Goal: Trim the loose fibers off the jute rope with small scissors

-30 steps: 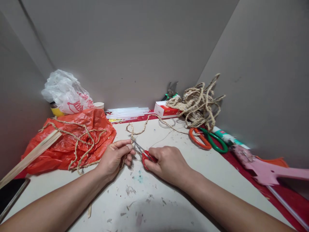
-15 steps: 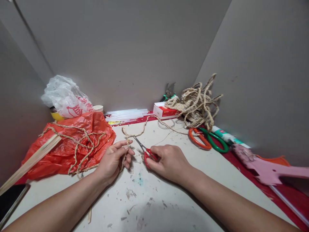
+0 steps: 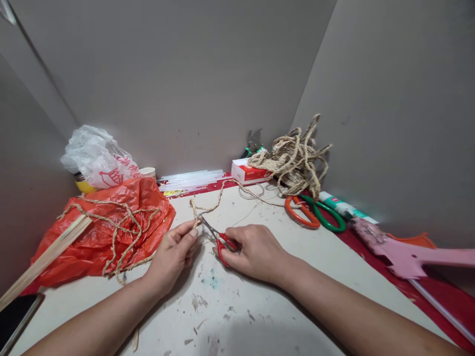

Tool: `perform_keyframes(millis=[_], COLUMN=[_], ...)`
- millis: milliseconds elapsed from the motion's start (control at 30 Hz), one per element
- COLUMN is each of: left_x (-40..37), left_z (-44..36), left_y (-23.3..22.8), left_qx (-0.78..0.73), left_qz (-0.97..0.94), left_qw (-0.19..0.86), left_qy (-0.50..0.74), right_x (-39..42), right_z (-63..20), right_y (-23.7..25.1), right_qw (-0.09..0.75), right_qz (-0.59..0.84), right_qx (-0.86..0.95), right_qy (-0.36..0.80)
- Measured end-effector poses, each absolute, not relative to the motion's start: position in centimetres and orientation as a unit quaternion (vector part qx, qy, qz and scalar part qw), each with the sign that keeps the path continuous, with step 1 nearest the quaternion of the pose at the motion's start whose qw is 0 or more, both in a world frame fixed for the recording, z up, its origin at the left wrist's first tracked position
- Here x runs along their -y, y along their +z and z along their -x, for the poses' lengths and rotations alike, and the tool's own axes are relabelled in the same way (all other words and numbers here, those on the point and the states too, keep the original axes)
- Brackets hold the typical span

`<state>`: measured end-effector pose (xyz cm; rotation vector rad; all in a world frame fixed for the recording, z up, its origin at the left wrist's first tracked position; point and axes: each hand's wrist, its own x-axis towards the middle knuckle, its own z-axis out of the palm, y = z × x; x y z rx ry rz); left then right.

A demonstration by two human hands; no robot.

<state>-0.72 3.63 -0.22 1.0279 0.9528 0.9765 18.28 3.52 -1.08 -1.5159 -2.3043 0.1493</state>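
Pinching thin tan braided cord (image 3: 195, 216), the left hand (image 3: 173, 253) likely steadies it beside red-handled metal scissors (image 3: 212, 229) the right hand (image 3: 257, 251) grips.

The pink tool (image 3: 404, 258) at the right and the dark flat device (image 3: 17, 316) at the near left are cut off. The left hand (image 3: 172, 254) hides part of the braided cord (image 3: 195, 215).

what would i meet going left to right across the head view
Dark phone → red plastic bag → left hand → red-handled scissors → rope bundle → pink glue gun.
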Motion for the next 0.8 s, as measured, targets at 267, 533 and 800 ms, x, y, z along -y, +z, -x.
perform_keyframes(millis=[267,533,800], left_x=[-3.72,-3.6,-3.5], left_z=[0.56,0.51,0.61], left_y=[0.01,0.1,-0.11], left_qx=[-0.41,-0.399,-0.385], left_qz=[-0.463,-0.448,-0.439], left_qw=[0.661,0.679,0.694], left_qy=[0.425,0.423,0.42], right_x=[-3.46,-3.49,-3.4], right_z=[-18.26,-18.2,-18.19], right_y=[-1.21,-1.12,-0.93], right_qw=[0.189,0.19,0.185], right_qz=[0.522,0.514,0.494], right_qx=[0.831,0.836,0.85], right_qy=[0.028,0.021,0.001])
